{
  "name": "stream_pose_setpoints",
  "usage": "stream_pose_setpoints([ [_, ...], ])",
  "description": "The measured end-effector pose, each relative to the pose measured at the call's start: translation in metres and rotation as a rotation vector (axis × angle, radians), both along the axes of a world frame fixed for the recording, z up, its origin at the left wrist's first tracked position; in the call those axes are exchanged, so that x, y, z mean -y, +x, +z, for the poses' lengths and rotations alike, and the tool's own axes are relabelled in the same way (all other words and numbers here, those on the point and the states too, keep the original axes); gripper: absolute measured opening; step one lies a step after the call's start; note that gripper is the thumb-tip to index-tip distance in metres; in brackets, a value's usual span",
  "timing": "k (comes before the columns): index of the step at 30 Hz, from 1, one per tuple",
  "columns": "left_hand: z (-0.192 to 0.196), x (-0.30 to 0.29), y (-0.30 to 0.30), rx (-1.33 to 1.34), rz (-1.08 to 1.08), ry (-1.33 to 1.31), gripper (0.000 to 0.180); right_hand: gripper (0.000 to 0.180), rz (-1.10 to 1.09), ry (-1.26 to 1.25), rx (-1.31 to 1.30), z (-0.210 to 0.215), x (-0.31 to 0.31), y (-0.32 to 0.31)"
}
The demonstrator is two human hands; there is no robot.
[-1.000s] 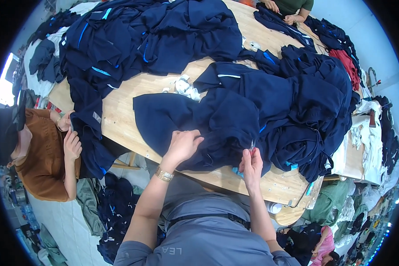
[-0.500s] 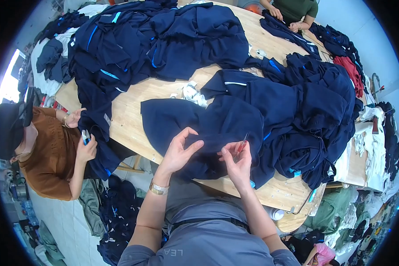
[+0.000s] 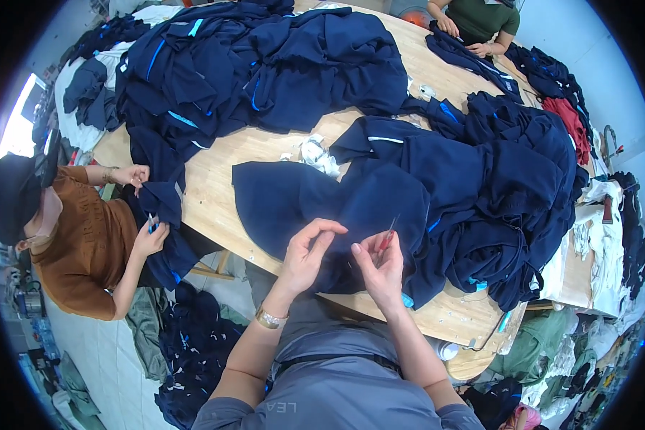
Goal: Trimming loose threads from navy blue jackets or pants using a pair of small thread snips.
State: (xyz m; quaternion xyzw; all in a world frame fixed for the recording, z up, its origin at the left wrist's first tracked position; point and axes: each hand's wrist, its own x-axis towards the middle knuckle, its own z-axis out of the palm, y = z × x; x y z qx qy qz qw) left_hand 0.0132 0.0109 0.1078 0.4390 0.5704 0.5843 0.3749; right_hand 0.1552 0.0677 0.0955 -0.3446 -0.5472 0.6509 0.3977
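Note:
A dark navy garment [image 3: 287,197] lies spread at the table's near edge, below both my hands. My right hand [image 3: 382,265] grips a pair of small thread snips [image 3: 385,241] with a red handle, their thin metal tip pointing up and away from me. Just to the left, above the same cloth, is my left hand [image 3: 309,254], thumb and forefinger brought close in a pinch. Whatever may be between those fingertips is too small to make out. A gap separates my two hands.
Navy garments form a pile [image 3: 509,165] to the right and a larger heap [image 3: 265,72] at the far left. White scraps [image 3: 318,155] lie on the wooden table [image 3: 222,168]. A person in brown [image 3: 93,244] works at left; another in green [image 3: 481,21] stands across.
My left hand has moved right, towards the right hand, and its spread thumb and forefinger have drawn together. The snips have shifted slightly in my right hand.

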Motion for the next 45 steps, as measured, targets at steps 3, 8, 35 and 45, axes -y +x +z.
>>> stream_pose_setpoints([
  [3,-0.009,0.0,0.002,0.197,-0.013,-0.041,0.018,0.026,0.04,-0.008,-0.006,0.007,0.0,-0.002],
  [8,-0.004,0.004,0.005,0.278,-0.03,-0.039,0.027,0.024,0.074,-0.083,0.025,0.009,-0.001,-0.003],
  [35,-0.017,-0.001,-0.009,0.827,-0.022,0.088,0.037,0.02,0.195,-0.22,0.002,0.015,-0.022,0.02],
  [45,-0.026,0.014,-0.066,-0.665,0.461,-0.352,0.067,0.027,-0.326,0.313,0.546,-0.023,-0.039,0.073],
])
